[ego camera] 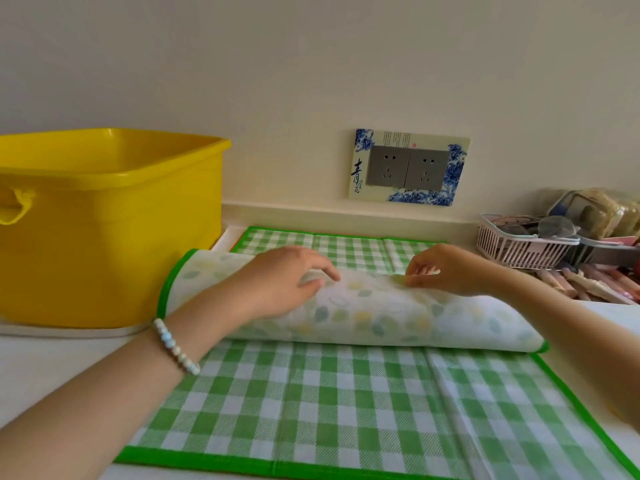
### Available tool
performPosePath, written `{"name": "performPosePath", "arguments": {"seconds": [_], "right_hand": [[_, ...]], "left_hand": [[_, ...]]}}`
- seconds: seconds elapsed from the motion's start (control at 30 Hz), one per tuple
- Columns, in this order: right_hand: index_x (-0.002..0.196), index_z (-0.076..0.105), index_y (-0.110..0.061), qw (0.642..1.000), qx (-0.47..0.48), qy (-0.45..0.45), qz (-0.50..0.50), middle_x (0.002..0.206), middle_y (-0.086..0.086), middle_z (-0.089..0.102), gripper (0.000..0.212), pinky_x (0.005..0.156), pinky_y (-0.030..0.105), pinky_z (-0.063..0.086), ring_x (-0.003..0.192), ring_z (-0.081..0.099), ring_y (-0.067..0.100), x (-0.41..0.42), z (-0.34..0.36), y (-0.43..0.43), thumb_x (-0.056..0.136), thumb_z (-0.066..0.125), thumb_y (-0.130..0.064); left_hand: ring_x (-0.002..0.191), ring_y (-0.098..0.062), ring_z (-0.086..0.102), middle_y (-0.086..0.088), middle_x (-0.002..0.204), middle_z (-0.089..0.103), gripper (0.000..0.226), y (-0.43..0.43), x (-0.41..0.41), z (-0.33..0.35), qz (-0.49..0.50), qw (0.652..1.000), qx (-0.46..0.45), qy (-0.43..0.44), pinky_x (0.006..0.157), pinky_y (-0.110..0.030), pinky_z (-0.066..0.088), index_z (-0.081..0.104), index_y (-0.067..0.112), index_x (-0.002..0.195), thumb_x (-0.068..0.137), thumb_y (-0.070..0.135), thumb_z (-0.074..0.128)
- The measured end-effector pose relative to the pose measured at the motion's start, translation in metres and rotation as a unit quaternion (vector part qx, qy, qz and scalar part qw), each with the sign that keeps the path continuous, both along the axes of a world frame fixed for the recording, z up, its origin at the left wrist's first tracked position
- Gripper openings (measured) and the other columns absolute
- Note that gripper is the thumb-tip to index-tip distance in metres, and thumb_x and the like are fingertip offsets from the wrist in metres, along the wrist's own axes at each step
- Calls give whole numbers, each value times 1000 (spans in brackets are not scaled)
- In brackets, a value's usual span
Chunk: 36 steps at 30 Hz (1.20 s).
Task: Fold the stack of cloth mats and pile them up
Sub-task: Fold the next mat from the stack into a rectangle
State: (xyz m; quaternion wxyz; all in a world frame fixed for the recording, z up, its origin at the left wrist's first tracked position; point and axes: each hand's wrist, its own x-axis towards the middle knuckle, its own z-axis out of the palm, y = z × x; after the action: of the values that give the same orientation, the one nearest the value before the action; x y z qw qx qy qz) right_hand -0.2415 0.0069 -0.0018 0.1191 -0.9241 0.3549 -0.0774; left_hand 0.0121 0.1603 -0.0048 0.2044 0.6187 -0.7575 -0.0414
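Note:
A green-and-white checked cloth mat [311, 403] with a green border lies flat on the counter. On top of it, another mat [381, 320] is doubled over away from me, showing its white underside printed with leaves. The rounded fold faces me. My left hand [287, 282], with a bead bracelet on the wrist, lies on the turned-over part and pinches its far edge near the middle. My right hand [446, 270] pinches the same edge further right. Beyond both hands, more checked cloth [346, 247] shows flat.
A large yellow plastic tub [104, 220] stands on the counter at the left, close to the mats. A white basket [519, 247] of small items and a row of packets [595, 282] sit at the right. A double wall socket [408, 168] is on the wall behind.

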Motion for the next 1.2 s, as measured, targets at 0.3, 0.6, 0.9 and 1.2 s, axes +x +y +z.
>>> {"name": "performPosePath", "arguments": {"seconds": [0.3,0.6,0.9,1.2], "right_hand": [[102,70,-22,995,0,-54,-88,95,-10,64,20,75,16,40,85,55,4,23,-61,-29,87,63,-34],[115,66,-19,983,-73,-102,-133,115,1,62,25,81,27,45,105,58,21,40,-75,-35,93,56,-27],[121,61,-19,982,-56,-150,-98,129,-2,57,30,94,24,37,116,53,15,83,-87,23,97,45,-28],[147,26,-30,994,-52,-35,-90,156,-7,20,48,115,30,6,144,13,12,90,-111,41,100,23,-42]], "left_hand": [[132,-12,39,13,148,38,55,-9,-10,-46,35,989,128,-70,103,-29,31,36,38,141,92,62,32],[144,-10,11,11,157,14,61,-29,-9,-77,52,983,143,-102,116,-35,9,17,30,150,96,58,24],[146,-15,-6,7,159,-2,60,-35,-13,-97,77,980,130,-133,116,-48,-6,4,26,151,98,51,14],[144,-12,-15,10,158,-11,68,-34,-14,-103,89,981,144,-94,115,-48,-10,-3,28,151,93,61,12]]}}
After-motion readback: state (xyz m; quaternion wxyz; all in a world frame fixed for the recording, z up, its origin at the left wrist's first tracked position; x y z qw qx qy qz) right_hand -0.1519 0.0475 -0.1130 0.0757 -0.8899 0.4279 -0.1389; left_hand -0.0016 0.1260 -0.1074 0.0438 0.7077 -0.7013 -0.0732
